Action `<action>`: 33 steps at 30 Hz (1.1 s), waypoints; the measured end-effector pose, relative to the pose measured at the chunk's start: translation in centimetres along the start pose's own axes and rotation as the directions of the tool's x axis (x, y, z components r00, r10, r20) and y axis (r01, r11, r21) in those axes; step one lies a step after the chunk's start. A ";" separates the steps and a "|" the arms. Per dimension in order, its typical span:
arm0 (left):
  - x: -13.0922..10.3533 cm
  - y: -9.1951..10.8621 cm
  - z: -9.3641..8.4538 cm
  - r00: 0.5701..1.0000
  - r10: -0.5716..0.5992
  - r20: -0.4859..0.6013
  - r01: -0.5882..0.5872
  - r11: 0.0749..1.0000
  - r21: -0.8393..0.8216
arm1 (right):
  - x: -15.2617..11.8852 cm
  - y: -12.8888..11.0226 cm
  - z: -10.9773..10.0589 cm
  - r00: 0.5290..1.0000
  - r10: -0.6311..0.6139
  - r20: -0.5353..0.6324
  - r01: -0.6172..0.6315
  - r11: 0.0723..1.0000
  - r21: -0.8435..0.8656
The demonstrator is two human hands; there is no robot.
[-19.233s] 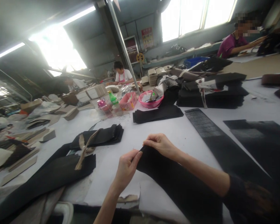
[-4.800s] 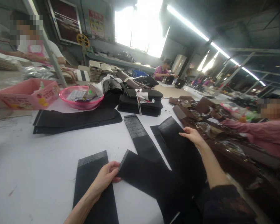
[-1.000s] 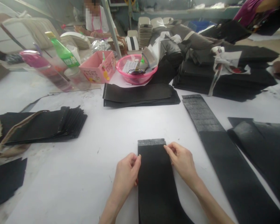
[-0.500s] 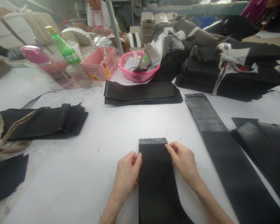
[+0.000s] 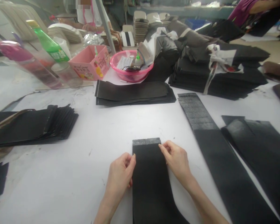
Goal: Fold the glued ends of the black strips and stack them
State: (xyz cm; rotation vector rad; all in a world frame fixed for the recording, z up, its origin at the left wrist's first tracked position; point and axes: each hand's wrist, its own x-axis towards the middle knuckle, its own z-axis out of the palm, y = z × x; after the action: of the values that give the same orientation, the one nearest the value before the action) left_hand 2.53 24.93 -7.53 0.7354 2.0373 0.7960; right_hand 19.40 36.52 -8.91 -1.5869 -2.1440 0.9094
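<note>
A black strip [image 5: 149, 180] of flat, leather-like sheet lies in front of me, with a grey, shiny band across its far end. My left hand [image 5: 121, 171] pinches its left edge just below that band. At the upper right corner, my right hand [image 5: 176, 157] holds the other edge between thumb and forefinger. The near end of the strip curves right and runs out of view. To the right lies a row of overlapped black strips [image 5: 220, 155], their far ends fanned into grey bands.
Beyond the hands is a pile of black pieces [image 5: 135, 93]. A pink basin [image 5: 133, 74], pink box [image 5: 91, 63] and green bottle [image 5: 49, 45] stand behind it. Black stacks lie at left [image 5: 30, 124] and back right [image 5: 219, 74]. Other people work at the back.
The view has swung slightly right, so the table's things appear further left. Both hands keep the same pinch on the black strip.
</note>
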 end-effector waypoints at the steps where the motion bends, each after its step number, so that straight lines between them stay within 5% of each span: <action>1: 0.0 0.0 0.0 1.000 -0.001 0.001 0.001 1.000 0.004 | 0.0 0.0 0.0 1.000 0.002 0.004 -0.002 1.000 0.003; 33: -0.1 0.0 0.0 1.000 0.000 -0.010 0.001 0.999 0.032 | 0.1 -0.1 0.3 0.998 0.064 -0.006 -0.064 0.997 -0.040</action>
State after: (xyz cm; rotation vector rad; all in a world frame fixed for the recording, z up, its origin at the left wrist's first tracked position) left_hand 2.58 24.87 -7.56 0.7499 2.0635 0.7700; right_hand 19.09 36.50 -9.09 -1.6841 -2.1321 0.8859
